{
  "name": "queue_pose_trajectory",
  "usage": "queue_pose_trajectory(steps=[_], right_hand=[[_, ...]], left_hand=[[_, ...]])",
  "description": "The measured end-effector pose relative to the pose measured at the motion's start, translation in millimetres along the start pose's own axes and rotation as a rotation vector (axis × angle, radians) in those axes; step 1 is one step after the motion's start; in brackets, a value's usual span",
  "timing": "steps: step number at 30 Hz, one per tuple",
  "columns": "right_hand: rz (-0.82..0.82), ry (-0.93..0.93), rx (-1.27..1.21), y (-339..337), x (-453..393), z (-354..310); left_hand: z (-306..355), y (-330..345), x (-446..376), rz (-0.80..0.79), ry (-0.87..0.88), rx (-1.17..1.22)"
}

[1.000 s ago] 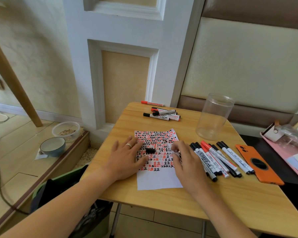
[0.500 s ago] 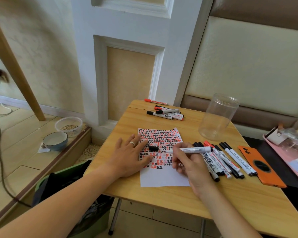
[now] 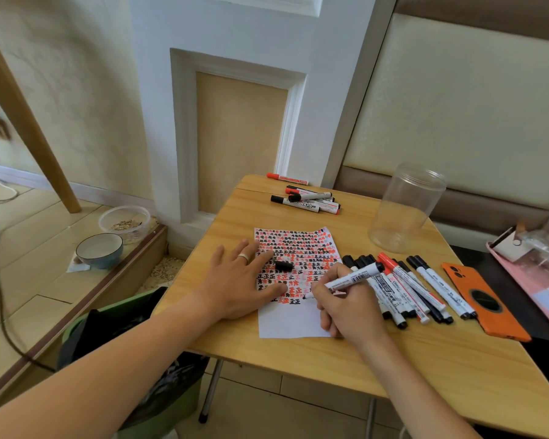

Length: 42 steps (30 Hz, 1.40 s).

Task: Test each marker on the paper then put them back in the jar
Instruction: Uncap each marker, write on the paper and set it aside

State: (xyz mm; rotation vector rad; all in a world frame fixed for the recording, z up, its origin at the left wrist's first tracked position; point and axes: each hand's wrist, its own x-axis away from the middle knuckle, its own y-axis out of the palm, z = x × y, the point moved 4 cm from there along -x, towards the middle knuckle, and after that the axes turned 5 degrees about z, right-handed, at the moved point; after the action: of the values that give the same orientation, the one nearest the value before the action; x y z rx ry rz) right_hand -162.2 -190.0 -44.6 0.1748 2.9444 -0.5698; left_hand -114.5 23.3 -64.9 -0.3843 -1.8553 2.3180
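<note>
Right hand: the right hand (image 3: pixel 346 307) pinches an uncapped marker (image 3: pixel 351 278) mid-barrel, tip on the paper (image 3: pixel 293 321).
Left hand: the left hand (image 3: pixel 240 280), fingers flat, pins the paper near the table's (image 3: pixel 425 359) middle.
Handling: likely light, rigid, smooth; best held low on the barrel.
Axis: tip points near-left, tail toward the far-right jar (image 3: pixel 404 207).
Cap: black cap (image 3: pixel 283 265) lies on the paper.

The right hand (image 3: pixel 349 307) covers the lower right corner of the paper (image 3: pixel 293 324) and hides the near ends of the markers in the row (image 3: pixel 425 289) right of the paper. The marker's (image 3: pixel 352 277) tip is too small to tell whether it touches the paper. Far right of the paper, the pink tray (image 3: pixel 520 274) is cut off by the frame edge; print on the barrels is unreadable.
</note>
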Motion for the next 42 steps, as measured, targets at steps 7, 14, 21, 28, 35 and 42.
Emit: queue_pose_trajectory(steps=[7,14,21,28,35,42], right_hand=[[-0.009,-0.025,0.045,0.8,0.3,0.0],[-0.019,-0.010,0.072,2.0,0.7,-0.7],[0.002,-0.001,0.052,0.8,2.3,-1.2],[-0.016,-0.007,0.065,2.3,1.4,-0.3],[-0.007,0.001,0.047,0.7,2.7,-0.8],[0.007,0.002,0.056,-0.3,2.4,-1.5]], left_hand=[[0.5,-0.7,-0.3,0.007,-0.010,-0.012],[0.3,-1.0,-0.4,0.003,-0.005,-0.003],[-0.1,-1.1,0.1,0.009,-0.002,0.000],[0.9,-1.7,0.0,0.009,-0.001,0.002],[0.1,-1.6,-0.3,0.002,0.002,-0.001],[0.2,-1.5,-0.4,0.003,0.004,0.009]])
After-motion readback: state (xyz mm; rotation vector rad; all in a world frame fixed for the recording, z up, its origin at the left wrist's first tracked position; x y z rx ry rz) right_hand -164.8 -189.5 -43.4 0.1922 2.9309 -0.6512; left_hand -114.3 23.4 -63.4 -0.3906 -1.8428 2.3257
